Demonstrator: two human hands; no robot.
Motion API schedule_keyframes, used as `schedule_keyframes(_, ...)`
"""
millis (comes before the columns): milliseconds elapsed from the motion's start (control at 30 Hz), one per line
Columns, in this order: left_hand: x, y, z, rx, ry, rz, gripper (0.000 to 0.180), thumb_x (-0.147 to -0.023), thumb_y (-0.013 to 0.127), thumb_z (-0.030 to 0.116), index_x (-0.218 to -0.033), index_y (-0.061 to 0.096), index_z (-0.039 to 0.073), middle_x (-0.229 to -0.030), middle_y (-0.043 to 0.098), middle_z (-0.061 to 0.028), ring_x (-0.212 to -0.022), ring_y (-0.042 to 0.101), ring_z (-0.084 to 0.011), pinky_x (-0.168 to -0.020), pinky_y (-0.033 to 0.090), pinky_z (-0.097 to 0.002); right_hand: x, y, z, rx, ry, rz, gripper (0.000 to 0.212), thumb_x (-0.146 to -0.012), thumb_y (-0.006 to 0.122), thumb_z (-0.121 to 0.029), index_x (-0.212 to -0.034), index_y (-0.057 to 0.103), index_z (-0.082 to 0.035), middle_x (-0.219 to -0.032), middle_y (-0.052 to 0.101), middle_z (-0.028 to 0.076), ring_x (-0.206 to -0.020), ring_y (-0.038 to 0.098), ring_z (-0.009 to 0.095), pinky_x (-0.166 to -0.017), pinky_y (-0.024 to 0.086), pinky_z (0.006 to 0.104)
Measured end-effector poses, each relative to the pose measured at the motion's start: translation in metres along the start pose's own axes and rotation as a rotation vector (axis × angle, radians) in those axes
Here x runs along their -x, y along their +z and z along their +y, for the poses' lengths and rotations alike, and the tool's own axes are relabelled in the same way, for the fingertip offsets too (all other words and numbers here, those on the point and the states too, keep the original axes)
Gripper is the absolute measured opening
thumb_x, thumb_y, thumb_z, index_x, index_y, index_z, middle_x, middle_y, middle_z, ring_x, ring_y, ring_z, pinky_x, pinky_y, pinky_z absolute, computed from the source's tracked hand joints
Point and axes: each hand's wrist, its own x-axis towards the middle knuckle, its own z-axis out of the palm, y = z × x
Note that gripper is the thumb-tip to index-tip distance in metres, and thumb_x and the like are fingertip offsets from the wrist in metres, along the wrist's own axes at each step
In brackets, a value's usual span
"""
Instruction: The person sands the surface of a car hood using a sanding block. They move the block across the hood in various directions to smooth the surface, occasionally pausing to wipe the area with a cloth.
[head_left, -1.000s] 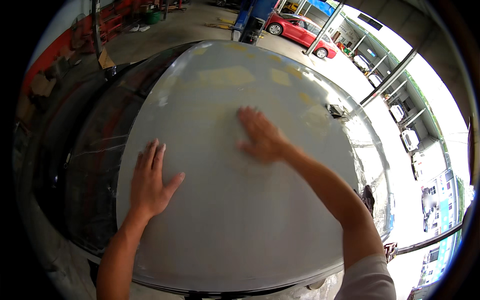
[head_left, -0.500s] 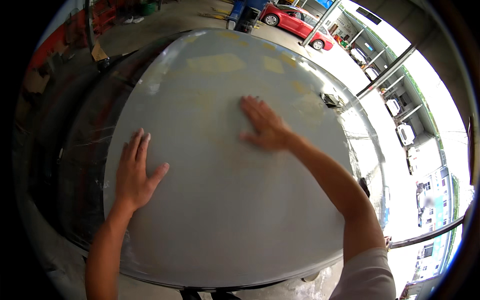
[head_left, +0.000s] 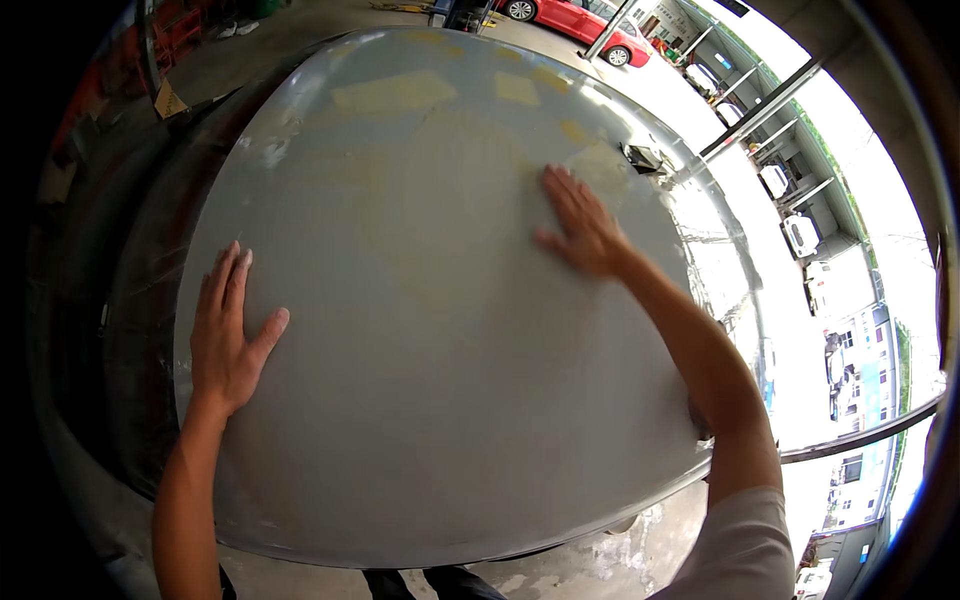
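A broad grey car panel (head_left: 420,400), matt and gently curved, spreads out beneath both hands. Pale yellowish patches (head_left: 395,92) mark its far part. My left hand (head_left: 230,335) lies flat near the panel's left edge, fingers together and thumb spread. On the right half, my right hand (head_left: 585,225) rests palm down with its fingers stretched out, slightly blurred. Neither hand holds anything. Just beyond the right hand, a small dark object (head_left: 645,158) sits by the panel's right edge; its kind is unclear.
Shiny clear film (head_left: 715,250) covers the car along the right side, and dark bodywork (head_left: 140,270) borders the left. A red car (head_left: 580,22) stands beyond the far end. Metal posts (head_left: 765,108) rise at the right. A cardboard piece (head_left: 170,100) is at the far left.
My right hand has slid to the right over the panel. The view has shifted, so the panel and my left hand appear farther left and higher.
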Motion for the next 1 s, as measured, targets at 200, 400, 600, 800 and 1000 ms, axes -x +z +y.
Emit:
schedule_keyframes(200, -0.01, 0.017, 0.006, 0.082, 0.044, -0.009, 0.085, -0.098, 0.058, 0.059, -0.163, 0.035, 0.008, -0.171, 0.029, -0.013, -0.157, 0.027, -0.0324, -0.127, 0.026, -0.0475, -0.036, 0.006, 0.022, 0.007, 0.316, 0.062, 0.099, -0.101, 0.041, -0.072, -0.162, 0.024, 0.005, -0.171, 0.02, 0.024, -0.161, 0.011, 0.036, -0.132, 0.011, 0.0468)
schedule_keyframes(400, 0.008, -0.003, -0.022, 0.025, -0.042, 0.001, 0.083, -0.1, 0.054, 0.06, -0.163, 0.034, 0.01, -0.172, 0.028, -0.0121, -0.158, 0.026, -0.0323, -0.128, 0.025, -0.0471, 0.096, -0.012, -0.07, -0.063, -0.216, 0.0, 0.102, -0.098, 0.049, -0.071, -0.164, 0.02, 0.002, -0.172, 0.016, 0.024, -0.162, 0.01, 0.035, -0.132, 0.008, 0.047)
schedule_keyframes(600, -0.009, 0.013, 0.008, 0.074, 0.021, -0.02, 0.082, -0.1, 0.053, 0.06, -0.163, 0.035, 0.009, -0.171, 0.029, -0.0123, -0.158, 0.027, -0.0317, -0.128, 0.025, -0.0463, 0.005, -0.023, -0.001, -0.086, 0.207, 0.108, 0.082, -0.105, 0.048, -0.056, -0.161, 0.031, 0.001, -0.171, 0.021, 0.021, -0.161, 0.013, 0.035, -0.132, 0.016, 0.0439)
schedule_keyframes(800, 0.0, -0.001, -0.013, 0.07, -0.01, -0.009, 0.081, -0.103, 0.051, 0.059, -0.164, 0.033, 0.009, -0.172, 0.028, -0.012, -0.159, 0.025, -0.0306, -0.128, 0.023, -0.0452, 0.067, 0.003, -0.07, -0.099, 0.148, 0.155, 0.082, -0.106, 0.045, -0.057, -0.157, 0.036, 0.007, -0.168, 0.029, 0.024, -0.159, 0.021, 0.036, -0.131, 0.019, 0.0439)
schedule_keyframes(1000, -0.005, 0.005, -0.01, 0.053, 0.026, 0.03, 0.083, -0.101, 0.052, 0.064, -0.162, 0.037, 0.01, -0.171, 0.03, -0.0123, -0.157, 0.028, -0.0308, -0.127, 0.027, -0.0453, 0.058, -0.009, -0.053, 0.023, 0.09, 0.163, 0.096, -0.101, 0.049, -0.067, -0.158, 0.032, 0.009, -0.167, 0.03, 0.025, -0.158, 0.025, 0.037, -0.129, 0.024, 0.044)
